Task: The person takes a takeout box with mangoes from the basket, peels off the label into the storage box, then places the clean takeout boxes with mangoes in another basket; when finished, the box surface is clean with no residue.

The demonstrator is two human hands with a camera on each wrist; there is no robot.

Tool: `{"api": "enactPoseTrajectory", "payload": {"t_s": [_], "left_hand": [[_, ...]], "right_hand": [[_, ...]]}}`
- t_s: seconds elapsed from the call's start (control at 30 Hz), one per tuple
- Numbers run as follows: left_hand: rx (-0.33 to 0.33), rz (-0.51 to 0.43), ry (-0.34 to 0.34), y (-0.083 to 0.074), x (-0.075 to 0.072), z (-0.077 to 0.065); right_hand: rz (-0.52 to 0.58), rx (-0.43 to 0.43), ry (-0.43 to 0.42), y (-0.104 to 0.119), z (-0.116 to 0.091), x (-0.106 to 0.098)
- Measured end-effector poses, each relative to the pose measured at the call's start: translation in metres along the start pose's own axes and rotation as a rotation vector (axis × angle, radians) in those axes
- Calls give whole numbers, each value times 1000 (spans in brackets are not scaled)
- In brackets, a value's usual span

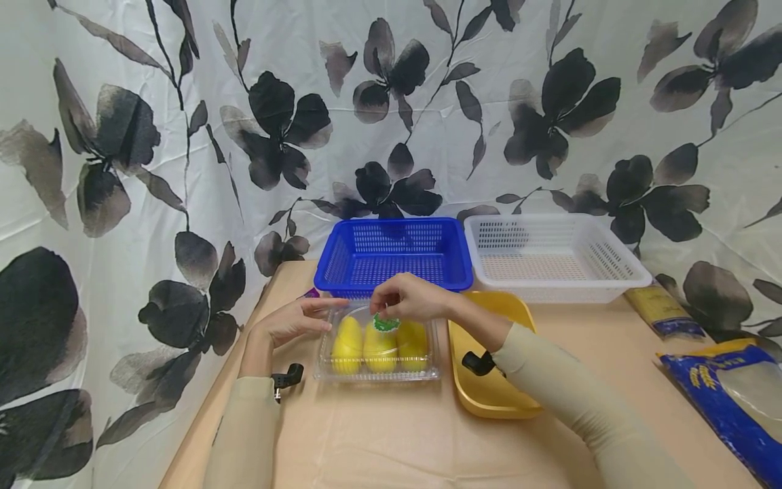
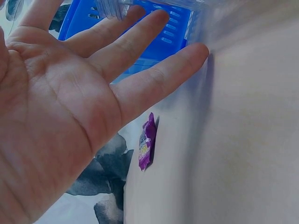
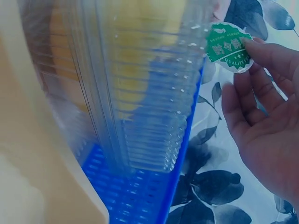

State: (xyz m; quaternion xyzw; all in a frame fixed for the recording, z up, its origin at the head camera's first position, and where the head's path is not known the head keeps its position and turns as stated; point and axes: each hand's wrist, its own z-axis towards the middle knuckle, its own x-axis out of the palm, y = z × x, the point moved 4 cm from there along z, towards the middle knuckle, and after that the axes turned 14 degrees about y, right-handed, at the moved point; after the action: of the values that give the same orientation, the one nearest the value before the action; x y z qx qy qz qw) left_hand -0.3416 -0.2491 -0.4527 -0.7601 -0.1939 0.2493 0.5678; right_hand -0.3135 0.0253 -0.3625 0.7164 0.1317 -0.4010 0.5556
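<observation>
A clear plastic clamshell box [image 1: 377,375] with a ribbed rim stands on the table, its lid down over several yellow fruits [image 1: 380,348] that look like mangoes. My right hand [image 1: 412,299] is over the lid, pinching a round green-and-white sticker [image 3: 229,46] by its edge between thumb and finger. The sticker's far edge is close to the lid's top; whether it touches, I cannot tell. At the box's left side is my left hand [image 1: 292,321], fingers spread and fairly straight, fingertips near the box wall. Its palm [image 2: 60,98] shows nothing held.
Behind the box stand a blue basket [image 1: 324,272] and a white basket [image 1: 617,288]. A yellow tray [image 1: 489,404] sits right of the box, under my right forearm. Bagged goods [image 1: 715,387] lie at the right edge. A small purple packet [image 2: 147,142] lies near my left hand.
</observation>
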Motion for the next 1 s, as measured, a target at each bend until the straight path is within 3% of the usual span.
{"api": "enactPoseTrajectory", "payload": {"t_s": [0.4, 0.7, 1.0], "left_hand": [[9, -2, -3, 1, 0, 0], [12, 15, -1, 0, 0, 0], [12, 3, -4, -1, 0, 0]], "right_hand": [[139, 3, -77, -2, -35, -14], [177, -36, -239, 3, -94, -38], [30, -86, -324, 4, -150, -52]]}}
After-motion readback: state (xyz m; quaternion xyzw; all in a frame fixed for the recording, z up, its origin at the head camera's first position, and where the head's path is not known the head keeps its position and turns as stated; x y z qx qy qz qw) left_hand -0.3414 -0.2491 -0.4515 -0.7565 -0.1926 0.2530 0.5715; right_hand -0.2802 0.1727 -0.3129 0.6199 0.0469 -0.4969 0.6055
